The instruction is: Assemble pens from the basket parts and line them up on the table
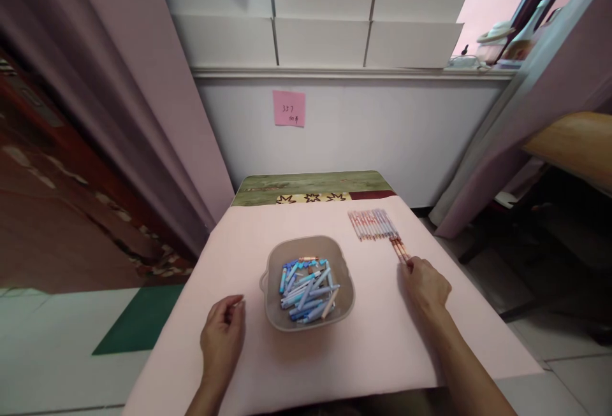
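A greyish-brown plastic basin (347, 301) stands in the middle of the pink-covered table. Inside it lies a loose heap of pens (306, 294), mostly blue and light blue, with a few orange or peach ones. To the right, several slim pens (373, 224) lie side by side in a neat row. My right hand (425, 285) is closed on the near ends of a few brown-and-peach pens (399, 249), whose far ends meet the row's lower right corner. Left of the basin, my left hand (222, 332) rests with fingers loosely curled, thumb apart, nothing visible in it.
The table (306, 371) has a pink cover, with a green patterned strip (310, 183) bare at the far end. Behind it is a white wall with a pink note (289, 108). Curtains (191, 148) hang at both sides. A wooden-topped piece of furniture (574, 148) stands at right.
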Demonstrator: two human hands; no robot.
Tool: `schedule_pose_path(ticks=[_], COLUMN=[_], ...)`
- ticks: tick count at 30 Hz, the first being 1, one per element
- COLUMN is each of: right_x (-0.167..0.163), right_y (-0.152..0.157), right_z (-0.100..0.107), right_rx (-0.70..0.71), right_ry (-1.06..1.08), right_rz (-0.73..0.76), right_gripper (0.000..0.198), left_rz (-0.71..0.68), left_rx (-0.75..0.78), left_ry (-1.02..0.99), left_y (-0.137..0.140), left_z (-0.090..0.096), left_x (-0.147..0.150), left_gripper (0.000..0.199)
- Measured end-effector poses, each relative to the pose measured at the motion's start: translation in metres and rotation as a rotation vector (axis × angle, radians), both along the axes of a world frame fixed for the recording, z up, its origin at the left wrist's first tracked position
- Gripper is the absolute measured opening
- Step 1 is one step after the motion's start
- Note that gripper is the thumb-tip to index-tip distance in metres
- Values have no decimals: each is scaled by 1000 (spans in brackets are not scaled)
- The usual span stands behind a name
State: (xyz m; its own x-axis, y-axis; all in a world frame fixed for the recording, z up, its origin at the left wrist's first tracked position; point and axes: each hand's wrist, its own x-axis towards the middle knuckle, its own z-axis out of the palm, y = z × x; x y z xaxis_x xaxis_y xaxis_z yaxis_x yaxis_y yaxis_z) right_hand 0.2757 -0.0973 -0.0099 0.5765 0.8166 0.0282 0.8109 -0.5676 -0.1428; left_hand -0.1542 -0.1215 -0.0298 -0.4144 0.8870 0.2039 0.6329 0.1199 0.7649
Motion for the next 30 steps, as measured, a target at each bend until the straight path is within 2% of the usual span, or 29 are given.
schedule_pose_path(ticks=[3,8,12,15,19,21,26,30], right_x=[-12,-54,-86,-106,-135,-152,-186,-198], right_y=[-5,-8,-4,2,26,45,85,94], right_z=[8,23,35,47,60,61,52,49], right_rx=[142,404,457,395,121,34,-143,-255], right_ry=[31,190,223,205,69,52,22,-1], right_rz=[70,354,526,639,789,838,936,986], right_gripper=[32,30,29,24,27,25,20,27], left_rz=[-3,8,0,-2,27,41,-21,-122], left_rx=[2,43,41,45,-13,-39,-10,16], left_ry=[-20,-108,-191,-233,-349,-431,-440,-400], left_y=[0,0,-2,-4,2,9,30,39], left_z=[-1,-7,-6,-5,-3,3,37,64], left_x=[0,-3,-3,-4,-10,-13,-9,5], left_gripper=[29,30,32,32,37,41,39,32])
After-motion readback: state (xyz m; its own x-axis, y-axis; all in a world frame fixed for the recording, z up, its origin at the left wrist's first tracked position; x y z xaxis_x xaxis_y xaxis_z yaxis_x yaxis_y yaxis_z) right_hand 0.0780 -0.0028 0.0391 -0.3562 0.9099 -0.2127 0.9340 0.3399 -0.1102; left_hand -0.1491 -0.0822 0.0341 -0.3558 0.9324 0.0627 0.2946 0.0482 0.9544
